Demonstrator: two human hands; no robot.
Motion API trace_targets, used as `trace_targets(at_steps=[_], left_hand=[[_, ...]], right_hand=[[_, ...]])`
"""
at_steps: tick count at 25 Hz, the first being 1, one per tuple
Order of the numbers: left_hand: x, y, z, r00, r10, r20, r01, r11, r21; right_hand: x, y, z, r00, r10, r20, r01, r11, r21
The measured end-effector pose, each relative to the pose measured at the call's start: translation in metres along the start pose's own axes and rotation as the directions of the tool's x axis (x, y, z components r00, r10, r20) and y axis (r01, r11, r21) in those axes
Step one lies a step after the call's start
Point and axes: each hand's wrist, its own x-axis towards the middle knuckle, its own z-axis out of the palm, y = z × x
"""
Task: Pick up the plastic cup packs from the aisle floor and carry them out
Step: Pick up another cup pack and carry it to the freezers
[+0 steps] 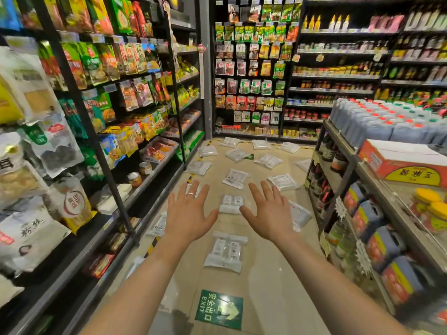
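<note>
Head view: my left hand [188, 213] and right hand [269, 213] hover spread and empty over clear plastic cup packs [226, 252] strewn across beige aisle floor [266, 274]. I should gather the nearest first.

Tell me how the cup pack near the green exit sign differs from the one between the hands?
The near pack lies by the green exit sign; the far pack lies farther off, between the left hand and right hand. The near pack looks bigger; the far pack looks smaller. Nothing covers the near pack; the right hand's thumb hides the far pack's edge. Both are clear plastic with white labels, lying flat, not held.
</note>
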Motion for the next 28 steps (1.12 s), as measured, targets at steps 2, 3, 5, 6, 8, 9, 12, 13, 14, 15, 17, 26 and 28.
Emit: trace_targets(at_steps=[2,3,5,6,8,9,12,13,14,15,17,26,28], left_hand=[[0.024,-0.012,0.015,1.000,0.018,0.013,-0.018,1.000,0.001],[0.037,-0.016,0.025,0.999,0.027,0.027,-0.028,1.000,0.003],[0.064,-0.019,0.045,0.997,0.042,0.071,-0.042,0.999,0.002],[0.077,-0.019,0.056,0.995,0.050,0.091,-0.050,0.999,-0.003],[0.106,-0.017,0.082,0.991,0.073,0.114,-0.073,0.997,0.001],[0.120,-0.015,0.093,0.990,0.081,0.119,-0.082,0.997,0.008],[0.172,-0.008,0.136,0.984,0.082,0.158,-0.085,0.996,0.011],[0.194,-0.006,0.153,0.980,0.085,0.179,-0.089,0.996,0.011],[0.216,-0.003,0.171,0.975,0.086,0.205,-0.090,0.996,0.011],[0.239,0.000,0.189,0.970,0.082,0.229,-0.086,0.996,0.008],[0.284,0.005,0.225,0.963,0.070,0.262,-0.073,0.997,-0.001],[0.420,0.010,0.375,0.913,0.055,0.404,-0.031,0.997,-0.065],[0.433,-0.001,0.418,0.892,0.071,0.447,-0.044,0.997,-0.070]], right_hand=[[0.022,-0.004,0.014,1.000,0.009,0.001,-0.009,1.000,-0.003],[0.035,-0.004,0.022,1.000,0.013,-0.001,-0.013,1.000,-0.004],[0.059,0.001,0.040,0.999,0.033,0.006,-0.033,0.999,0.001],[0.072,0.004,0.050,0.999,0.047,0.012,-0.048,0.999,0.008],[0.101,0.015,0.071,0.997,0.070,0.030,-0.071,0.997,0.022],[0.116,0.021,0.081,0.996,0.077,0.037,-0.078,0.997,0.028],[0.174,0.045,0.118,0.995,0.082,0.056,-0.085,0.995,0.043],[0.198,0.055,0.134,0.994,0.085,0.065,-0.088,0.995,0.045],[0.222,0.064,0.149,0.993,0.089,0.083,-0.092,0.995,0.043],[0.246,0.074,0.163,0.990,0.090,0.109,-0.095,0.995,0.040],[0.291,0.092,0.188,0.982,0.090,0.166,-0.098,0.994,0.038],[0.426,0.160,0.311,0.938,0.118,0.327,-0.131,0.991,0.018],[0.440,0.168,0.351,0.923,0.132,0.360,-0.152,0.988,0.029]])
